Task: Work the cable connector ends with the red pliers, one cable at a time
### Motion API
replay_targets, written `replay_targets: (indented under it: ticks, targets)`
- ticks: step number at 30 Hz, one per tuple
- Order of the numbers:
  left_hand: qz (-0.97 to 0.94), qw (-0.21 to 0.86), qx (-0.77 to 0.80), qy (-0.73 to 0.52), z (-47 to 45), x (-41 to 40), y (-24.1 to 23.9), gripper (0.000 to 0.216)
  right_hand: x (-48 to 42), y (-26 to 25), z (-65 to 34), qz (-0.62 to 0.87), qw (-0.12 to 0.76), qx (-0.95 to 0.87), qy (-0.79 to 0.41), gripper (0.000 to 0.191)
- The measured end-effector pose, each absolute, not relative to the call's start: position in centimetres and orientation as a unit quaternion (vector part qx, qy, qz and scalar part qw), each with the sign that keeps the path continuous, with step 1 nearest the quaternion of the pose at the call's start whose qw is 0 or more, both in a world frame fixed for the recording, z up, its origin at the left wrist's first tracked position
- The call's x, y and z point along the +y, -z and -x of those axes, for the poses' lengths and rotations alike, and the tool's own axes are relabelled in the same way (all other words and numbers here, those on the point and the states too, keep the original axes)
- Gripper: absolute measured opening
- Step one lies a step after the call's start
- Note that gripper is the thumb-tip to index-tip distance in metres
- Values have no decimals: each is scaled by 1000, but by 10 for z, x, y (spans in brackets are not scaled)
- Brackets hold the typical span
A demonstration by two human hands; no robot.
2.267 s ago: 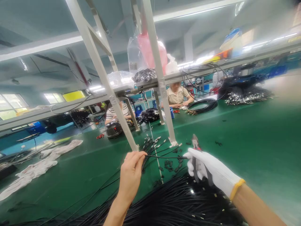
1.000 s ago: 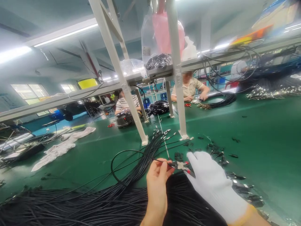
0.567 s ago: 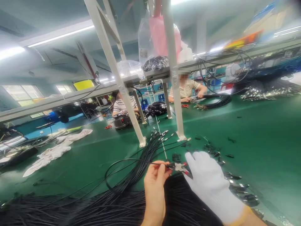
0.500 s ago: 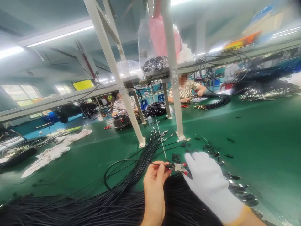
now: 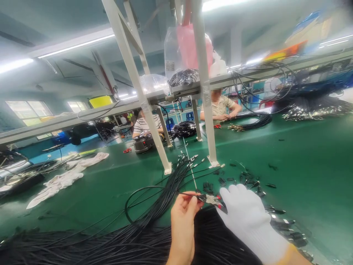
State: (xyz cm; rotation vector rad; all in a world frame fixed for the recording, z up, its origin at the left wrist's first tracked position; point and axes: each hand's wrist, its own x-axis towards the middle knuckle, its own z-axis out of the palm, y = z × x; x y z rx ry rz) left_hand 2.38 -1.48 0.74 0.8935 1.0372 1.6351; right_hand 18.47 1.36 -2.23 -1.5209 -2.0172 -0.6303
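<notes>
My bare left hand point(image 5: 183, 217) pinches the end of a thin black cable point(image 5: 143, 191) that loops out to the left over the green table point(image 5: 303, 162). In a white glove, my right hand point(image 5: 246, 217) grips small red-handled cutting pliers point(image 5: 211, 200). The pliers' jaws meet the cable end right at my left fingertips. Below both hands lies a large heap of black cables point(image 5: 110, 246). A bundle of cables with metal tips point(image 5: 179, 169) fans out just beyond my hands.
Small black cut-off pieces point(image 5: 248, 180) litter the table to the right. White frame legs point(image 5: 154, 121) stand ahead. White cloth point(image 5: 66, 176) lies at the left. Two other people point(image 5: 220, 106) work at the far side among cable coils point(image 5: 183, 129).
My hands came together: the pliers, held upright 2.3 s ago, now point left at the cable end in my left fingers. The cable formed a loop. In the last half second almost nothing moved.
</notes>
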Motion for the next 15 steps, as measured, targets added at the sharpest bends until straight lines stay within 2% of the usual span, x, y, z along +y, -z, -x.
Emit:
replay_targets:
  ticks: [15]
  targets:
    - [-433,381,462,-674,-22,-9,11,28,4,6,-181,605,166,-764,152,20]
